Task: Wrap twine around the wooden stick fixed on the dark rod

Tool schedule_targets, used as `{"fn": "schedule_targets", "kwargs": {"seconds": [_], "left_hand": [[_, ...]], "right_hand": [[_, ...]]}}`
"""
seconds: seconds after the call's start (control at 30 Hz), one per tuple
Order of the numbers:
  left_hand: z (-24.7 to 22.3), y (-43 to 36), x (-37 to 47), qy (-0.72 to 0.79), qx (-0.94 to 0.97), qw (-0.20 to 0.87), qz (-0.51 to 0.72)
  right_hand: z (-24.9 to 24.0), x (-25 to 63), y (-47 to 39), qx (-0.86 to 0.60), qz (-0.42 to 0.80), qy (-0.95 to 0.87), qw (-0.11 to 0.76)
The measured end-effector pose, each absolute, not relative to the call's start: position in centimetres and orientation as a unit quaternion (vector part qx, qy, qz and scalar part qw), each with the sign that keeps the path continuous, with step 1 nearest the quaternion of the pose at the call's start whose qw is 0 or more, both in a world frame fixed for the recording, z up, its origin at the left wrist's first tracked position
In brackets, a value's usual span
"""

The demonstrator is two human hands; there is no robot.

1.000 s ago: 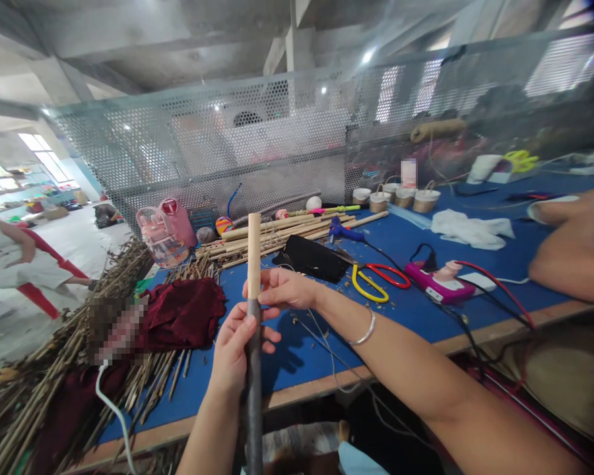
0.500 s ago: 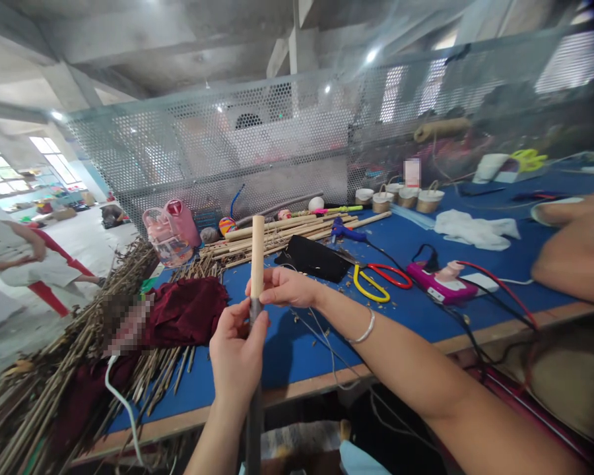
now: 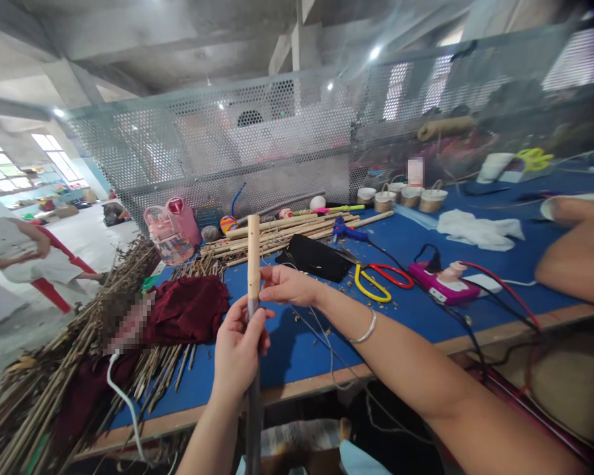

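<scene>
My left hand (image 3: pixel 241 343) is wrapped around an upright wooden stick (image 3: pixel 253 260). Its top is bare pale wood with small dark holes, while the lower part has a dark grey covering (image 3: pixel 253 409). Just right of the stick, at the lower end of the bare wood, my right hand (image 3: pixel 290 287) has its thumb and fingertips drawn together. Whatever is between those fingertips is too small to make out. A thin grey wire (image 3: pixel 330 349) loops behind my right hand and hangs over the table's front edge.
Scissors (image 3: pixel 373 280), a black cloth (image 3: pixel 314 257) and a blue glue gun (image 3: pixel 349 231) lie beyond my right hand. Dry twigs (image 3: pixel 44 389) and a maroon cloth (image 3: pixel 191 307) fill the left. A purple power strip (image 3: pixel 440 284) and another person's arm (image 3: pixel 577 260) are at right.
The stick has turned, bringing small holes into view, and its top has shifted slightly left. My right fingertips have come off the stick's front to its right side.
</scene>
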State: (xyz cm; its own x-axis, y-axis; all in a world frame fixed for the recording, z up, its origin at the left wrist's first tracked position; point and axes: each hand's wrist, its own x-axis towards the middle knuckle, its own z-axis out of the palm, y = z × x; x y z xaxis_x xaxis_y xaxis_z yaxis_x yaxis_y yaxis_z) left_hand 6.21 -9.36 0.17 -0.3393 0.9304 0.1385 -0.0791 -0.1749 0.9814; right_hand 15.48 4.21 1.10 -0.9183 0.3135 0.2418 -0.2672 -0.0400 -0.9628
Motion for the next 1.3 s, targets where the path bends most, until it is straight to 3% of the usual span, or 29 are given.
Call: {"fn": "schedule_targets", "kwargs": {"seconds": [0.33, 0.63, 0.73, 0.8, 0.9, 1.0, 1.1, 1.3], "left_hand": [[-1.1, -8.4, 4.3, 0.386, 0.386, 0.577, 0.608], [2.8, -9.2, 3.3, 0.394, 0.379, 0.555, 0.627], [5.1, -9.7, 2.1, 0.404, 0.389, 0.576, 0.595], [5.8, -9.4, 1.7, 0.414, 0.398, 0.583, 0.574], [5.8, -8.1, 2.1, 0.440, 0.426, 0.558, 0.560], [5.4, -6.6, 2.9, 0.495, 0.461, 0.477, 0.561], [5.2, -5.5, 3.2, 0.554, 0.476, 0.394, 0.559], [5.0, -3.7, 3.2, 0.562, 0.467, 0.396, 0.556]], "right_hand": [[0.8, 15.8, 4.8, -0.022, 0.706, -0.683, 0.184], [0.6, 16.8, 3.5, -0.067, 0.690, -0.686, 0.223], [0.9, 18.6, 2.8, -0.120, 0.642, -0.731, 0.198], [1.6, 19.2, 2.5, -0.165, 0.592, -0.750, 0.243], [3.1, 18.5, 2.3, -0.208, 0.613, -0.687, 0.330], [4.6, 17.1, 2.4, -0.198, 0.742, -0.579, 0.273], [5.3, 16.3, 3.2, -0.209, 0.785, -0.545, 0.208], [5.7, 15.8, 5.6, -0.240, 0.829, -0.441, 0.247]]}}
